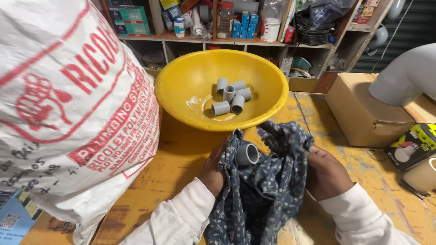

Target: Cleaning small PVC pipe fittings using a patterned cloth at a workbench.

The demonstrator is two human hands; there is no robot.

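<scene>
- Head view, centre: a short grey plastic pipe coupling [247, 154] sits nested in a dark blue cotton cloth with a small pale leaf print [261, 186], its open end turned up toward the camera; the cloth wraps round its lower half, so the fitting is cradled rather than gripped bare.
- Head view, left hand [214, 169]: closed on a fold of the cloth just beside the coupling, fingers mostly hidden under the fabric; it appears to brace the fitting from below.
- Head view, right hand [326, 172]: curled shut on the opposite edge of the cloth, drawing the fabric taut across the gap between the two hands. Both wrists wear white sleeves.
- Head view, beyond the hands: a wide yellow plastic basin [181, 90] rests on the worn yellow-painted wooden table [181, 154], tilted slightly toward the person and within easy reach; six more grey pipe couplings [230, 96] lie bunched at its bottom, some touching.
- Head view, left: a bulging white woven sack with red lettering [68, 104] stands on the table, its side just beside the basin.
- Head view, right: a brown cardboard box [363, 109] carries a large pale grey pipe elbow [404, 77]; near it lie a small black and yellow printed carton [411, 145] and the rim of a cream-coloured round container [422, 174].
- Head view, background: wooden shelves [227, 41] crowded with jars, small boxes and coiled black cable.
</scene>
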